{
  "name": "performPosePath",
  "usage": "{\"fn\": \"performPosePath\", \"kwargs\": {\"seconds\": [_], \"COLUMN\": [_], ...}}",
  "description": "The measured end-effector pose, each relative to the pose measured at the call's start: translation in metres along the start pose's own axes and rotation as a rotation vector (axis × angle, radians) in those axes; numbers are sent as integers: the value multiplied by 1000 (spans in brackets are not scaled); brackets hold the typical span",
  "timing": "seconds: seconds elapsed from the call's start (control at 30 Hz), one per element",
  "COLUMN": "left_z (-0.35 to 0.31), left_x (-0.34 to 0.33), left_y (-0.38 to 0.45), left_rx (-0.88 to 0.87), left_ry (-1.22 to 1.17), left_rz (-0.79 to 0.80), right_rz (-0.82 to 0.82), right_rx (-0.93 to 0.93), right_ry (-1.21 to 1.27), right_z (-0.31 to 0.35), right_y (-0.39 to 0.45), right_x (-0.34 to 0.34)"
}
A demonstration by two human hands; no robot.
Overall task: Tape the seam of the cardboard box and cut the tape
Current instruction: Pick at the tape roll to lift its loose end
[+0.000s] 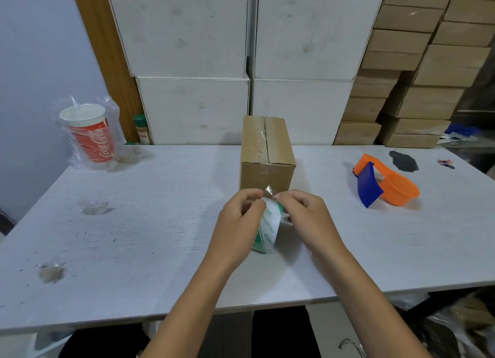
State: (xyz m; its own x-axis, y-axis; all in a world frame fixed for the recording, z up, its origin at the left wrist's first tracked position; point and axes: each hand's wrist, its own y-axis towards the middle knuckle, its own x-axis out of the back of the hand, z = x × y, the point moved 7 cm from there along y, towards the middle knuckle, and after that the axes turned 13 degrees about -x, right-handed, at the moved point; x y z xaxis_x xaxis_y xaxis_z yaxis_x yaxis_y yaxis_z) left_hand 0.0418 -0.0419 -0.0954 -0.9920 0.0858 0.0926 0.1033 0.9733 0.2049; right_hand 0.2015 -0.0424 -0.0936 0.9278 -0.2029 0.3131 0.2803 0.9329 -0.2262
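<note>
Cardboard, brown and corrugated, forms the small box [267, 154] that stands upright on the white surface [134, 223], at its centre and toward the far edge. A seam runs along the middle of the box top from back to front, and a strip of clear tape already lies over it, wrinkled and glossy, continuing a short way down the front face.

Just in front of the box, both hands hold a roll of tape [267, 229] above the surface. The roll is clear with a white and green printed core and stands on edge between the hands. The left hand [238, 221] grips the roll, its fingers clenched around the rim. The right hand [308, 215] pinches the loose end of the tape [269, 191] between thumb and forefinger; this free end is lifted off the roll and sits close to the lower front face of the box. Whether the tape end touches the box cannot be told.

To the right, well apart from the box, an orange and blue tape dispenser [385, 182] lies on the surface, unheld. At the far left corner a red and white paper cup [89, 135] stands inside a clear plastic bag. White cartons [192, 63] and brown cartons [417, 89] are stacked behind the surface.
</note>
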Motion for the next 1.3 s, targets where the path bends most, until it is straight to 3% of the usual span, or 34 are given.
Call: {"fn": "performPosePath", "kwargs": {"seconds": [1.3], "left_z": [-4], "left_x": [-10], "left_y": [-27], "left_rx": [1], "left_ry": [-186], "left_rz": [-91], "right_rz": [-8], "right_rx": [87], "right_ry": [75], "right_z": [16], "right_y": [-26], "right_x": [-1]}}
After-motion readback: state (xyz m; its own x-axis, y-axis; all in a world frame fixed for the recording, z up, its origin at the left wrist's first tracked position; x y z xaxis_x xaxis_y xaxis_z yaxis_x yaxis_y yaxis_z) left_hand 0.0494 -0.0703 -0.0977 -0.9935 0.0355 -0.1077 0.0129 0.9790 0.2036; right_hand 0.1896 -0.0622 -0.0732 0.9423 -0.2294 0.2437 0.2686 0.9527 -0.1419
